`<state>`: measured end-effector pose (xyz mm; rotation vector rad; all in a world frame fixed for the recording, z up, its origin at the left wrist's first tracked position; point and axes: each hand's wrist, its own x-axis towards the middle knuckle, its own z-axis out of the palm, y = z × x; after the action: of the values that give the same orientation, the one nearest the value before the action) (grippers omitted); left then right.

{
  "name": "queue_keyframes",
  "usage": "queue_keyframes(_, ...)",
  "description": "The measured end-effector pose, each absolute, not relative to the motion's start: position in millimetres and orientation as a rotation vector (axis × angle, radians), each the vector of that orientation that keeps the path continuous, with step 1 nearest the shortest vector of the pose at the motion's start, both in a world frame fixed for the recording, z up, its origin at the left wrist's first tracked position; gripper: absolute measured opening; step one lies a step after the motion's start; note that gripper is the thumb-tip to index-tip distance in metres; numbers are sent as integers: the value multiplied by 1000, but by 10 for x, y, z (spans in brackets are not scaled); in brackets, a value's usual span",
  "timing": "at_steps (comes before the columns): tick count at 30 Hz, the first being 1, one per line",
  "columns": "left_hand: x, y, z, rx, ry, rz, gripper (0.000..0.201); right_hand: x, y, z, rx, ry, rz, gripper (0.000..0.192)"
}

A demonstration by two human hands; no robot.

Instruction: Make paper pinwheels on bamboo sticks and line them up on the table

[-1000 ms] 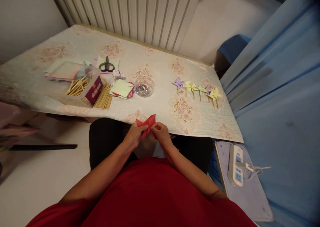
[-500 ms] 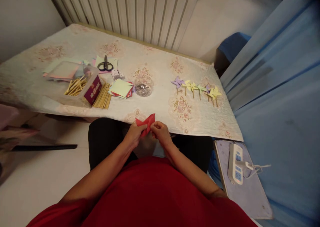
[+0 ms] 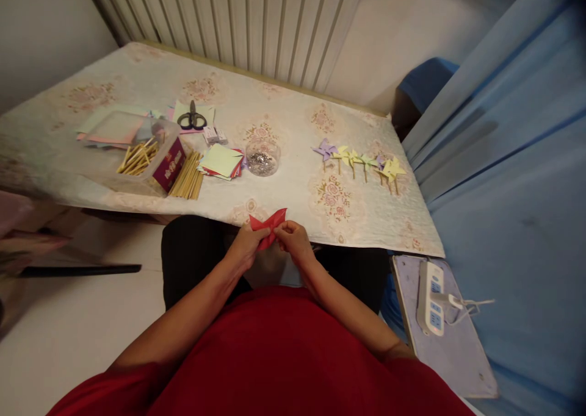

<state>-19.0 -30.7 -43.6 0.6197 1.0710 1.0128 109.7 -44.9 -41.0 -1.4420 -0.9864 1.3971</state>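
Observation:
A red folded paper pinwheel (image 3: 279, 216) is held over my lap at the table's front edge. My left hand (image 3: 246, 245) grips it from the left, thumb pressed on its middle. My right hand (image 3: 295, 239) is closed in a pinch at the middle of the pinwheel, on its right side. What the pinch holds, if anything, is too small to see. Beyond my hands stands a clear round tub (image 3: 262, 158) of small shiny metal pieces. Left of it lies a stack of square paper sheets (image 3: 222, 161), pale green on top with red below.
Bundled wooden sticks (image 3: 187, 177) lie beside a clear plastic box (image 3: 103, 175) holding more sticks. Dark scissors (image 3: 192, 120) rest on paper near small boxes (image 3: 214, 135). Finished pinwheels (image 3: 352, 158) lie on the right. A power strip (image 3: 431, 297) sits on a side stand.
The red pinwheel has shifted very slightly right and tilted a little in my hands. My right fingers have moved slightly at its middle. Nothing on the table has moved.

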Motion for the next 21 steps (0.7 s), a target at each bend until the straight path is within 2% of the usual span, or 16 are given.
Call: queue_keyframes(21, -202, -311, -392, 604, 1034, 1009, 21, 1105, -424, -461, -1463, -989, 1395, 20)
